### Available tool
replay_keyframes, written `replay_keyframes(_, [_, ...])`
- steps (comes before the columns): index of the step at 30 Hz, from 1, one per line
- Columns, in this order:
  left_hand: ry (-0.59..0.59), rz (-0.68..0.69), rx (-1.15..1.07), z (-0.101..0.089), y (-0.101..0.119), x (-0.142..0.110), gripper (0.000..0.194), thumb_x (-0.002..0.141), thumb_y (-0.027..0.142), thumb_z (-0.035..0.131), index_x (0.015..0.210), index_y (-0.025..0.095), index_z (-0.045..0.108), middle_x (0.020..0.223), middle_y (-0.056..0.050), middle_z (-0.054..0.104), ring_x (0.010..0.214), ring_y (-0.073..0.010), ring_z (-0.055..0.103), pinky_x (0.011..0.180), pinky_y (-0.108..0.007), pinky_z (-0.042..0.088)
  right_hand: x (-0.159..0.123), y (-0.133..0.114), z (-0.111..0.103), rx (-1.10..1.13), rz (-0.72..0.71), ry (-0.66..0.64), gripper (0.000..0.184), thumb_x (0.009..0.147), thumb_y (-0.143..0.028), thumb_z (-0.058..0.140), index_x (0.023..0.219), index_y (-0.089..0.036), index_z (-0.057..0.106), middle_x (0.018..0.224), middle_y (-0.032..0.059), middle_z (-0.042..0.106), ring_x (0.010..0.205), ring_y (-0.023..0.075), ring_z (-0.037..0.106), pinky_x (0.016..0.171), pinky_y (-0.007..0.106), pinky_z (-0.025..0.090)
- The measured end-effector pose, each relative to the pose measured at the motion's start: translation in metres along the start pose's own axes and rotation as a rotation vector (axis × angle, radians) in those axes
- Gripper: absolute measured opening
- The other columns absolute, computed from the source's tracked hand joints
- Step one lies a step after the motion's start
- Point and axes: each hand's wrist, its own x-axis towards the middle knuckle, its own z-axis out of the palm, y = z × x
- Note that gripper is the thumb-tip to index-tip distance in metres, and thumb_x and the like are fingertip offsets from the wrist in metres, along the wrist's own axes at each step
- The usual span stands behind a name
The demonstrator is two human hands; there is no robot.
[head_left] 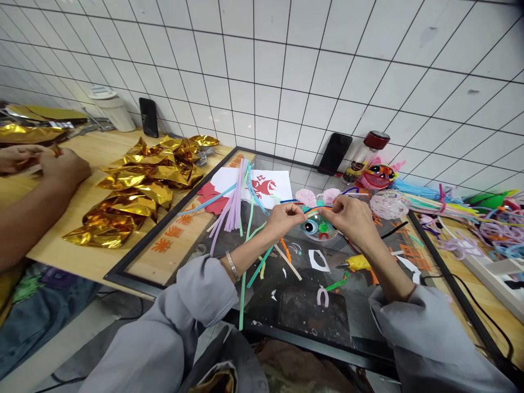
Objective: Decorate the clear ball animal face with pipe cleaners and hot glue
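Observation:
My left hand (284, 217) and my right hand (347, 214) are both pinched on a thin orange pipe cleaner (317, 209) stretched between them. They hover over a clear round craft piece (318, 227) with a googly eye and green and red parts, lying on the dark glass table (286, 305). A green pipe cleaner (244, 273) trails down from under my left hand. A silver bracelet sits on my left wrist.
Lilac and blue pipe cleaners (237, 202) lie by a white sheet with a red cutout (262, 186). A yellow glue gun (358, 264) lies right. Crumpled gold foil (139, 185) covers the wooden table left, where another person's hands (49, 164) work. More pipe cleaners (462, 210) are far right. Two phones lean on the tiled wall.

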Motion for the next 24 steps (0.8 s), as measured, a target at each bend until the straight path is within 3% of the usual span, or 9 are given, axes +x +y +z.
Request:
replay_keyframes(8, [-0.005,-0.025,-0.073,0.001,0.003,-0.001,0.013,0.059,0.017,0.073,0.060,0.015,0.061,0.062,0.004,0.058,0.062,-0.0088,0.050,0.064,-0.024,0.038,0.000,0.000,0.001,-0.050,0.039,-0.043,0.031,0.076,-0.044,0.063,0.061,-0.023,0.046,0.060,0.0004,0.054,0.060,0.0169,0.048,0.058,0.029,0.027])
replay_keyframes(24, [-0.028,0.016,-0.209,0.003,-0.008,0.000,0.016,0.058,0.019,0.078,0.067,0.015,0.065,0.066,0.002,0.063,0.063,-0.0092,0.054,0.066,-0.023,0.042,-0.003,0.000,0.006,-0.019,0.042,0.007,0.033,0.077,-0.043,0.064,0.061,-0.023,0.044,0.058,-0.0011,0.052,0.059,0.0153,0.044,0.058,0.028,0.025])
